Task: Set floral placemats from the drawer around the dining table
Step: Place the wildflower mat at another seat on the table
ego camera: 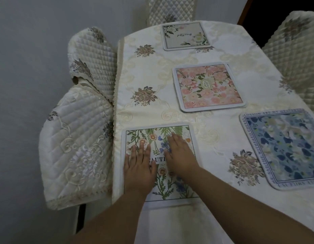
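Both hands lie flat, fingers straight, on the green fern placemat (158,161) at the tabletop's (214,131) near left edge: left hand (139,166) toward the edge side, right hand (179,155) over its centre. Directly beneath both palms, it appears placed; likely only smoothing remains.

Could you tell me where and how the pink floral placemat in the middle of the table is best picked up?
The pink floral placemat lies flat on the tablecloth with every edge free. I would pinch its near-left rounded corner, coming low from the near side. It is thin, so a fingertip likely has to slip under the white border first.
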{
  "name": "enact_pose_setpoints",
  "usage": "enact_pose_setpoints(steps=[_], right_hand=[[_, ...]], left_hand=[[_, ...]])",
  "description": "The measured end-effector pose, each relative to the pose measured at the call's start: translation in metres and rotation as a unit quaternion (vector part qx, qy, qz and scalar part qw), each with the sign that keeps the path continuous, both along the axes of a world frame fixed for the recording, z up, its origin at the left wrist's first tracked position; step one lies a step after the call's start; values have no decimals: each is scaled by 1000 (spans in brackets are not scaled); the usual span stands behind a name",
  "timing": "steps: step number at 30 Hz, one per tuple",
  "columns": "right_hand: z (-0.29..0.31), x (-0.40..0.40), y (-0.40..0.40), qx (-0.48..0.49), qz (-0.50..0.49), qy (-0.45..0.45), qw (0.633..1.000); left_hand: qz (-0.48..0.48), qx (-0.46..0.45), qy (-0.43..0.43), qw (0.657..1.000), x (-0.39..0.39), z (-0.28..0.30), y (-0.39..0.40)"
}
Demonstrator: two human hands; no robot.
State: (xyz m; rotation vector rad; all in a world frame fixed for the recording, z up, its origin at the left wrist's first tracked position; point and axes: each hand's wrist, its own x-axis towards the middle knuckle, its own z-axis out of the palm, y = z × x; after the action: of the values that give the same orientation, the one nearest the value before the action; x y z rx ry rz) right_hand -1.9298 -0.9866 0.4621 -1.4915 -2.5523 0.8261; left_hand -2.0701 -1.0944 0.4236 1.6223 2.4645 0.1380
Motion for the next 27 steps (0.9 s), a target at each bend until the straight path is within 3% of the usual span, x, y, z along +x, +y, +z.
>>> enact_pose_setpoints(steps=[6, 14, 19, 24, 27], right_hand=[[-27, 13, 49, 12, 90, -99, 991], [-28, 41, 81, 12, 2, -89, 996], [-4, 17, 104, -39, -171, 93, 980], [17, 0, 136, -172, -286, 214, 918], [22, -7, 147, -271, -350, 281, 851]], left_hand=[[-4, -1, 5, 1000, -1, -1, -1], [1, 11, -4, 1000, -1, -2, -1], [1, 10, -7, 1000, 0, -2, -1], [-1, 8, -8, 1000, 0, -2, -2], [1, 11, -8, 1000, 0, -1, -2]])
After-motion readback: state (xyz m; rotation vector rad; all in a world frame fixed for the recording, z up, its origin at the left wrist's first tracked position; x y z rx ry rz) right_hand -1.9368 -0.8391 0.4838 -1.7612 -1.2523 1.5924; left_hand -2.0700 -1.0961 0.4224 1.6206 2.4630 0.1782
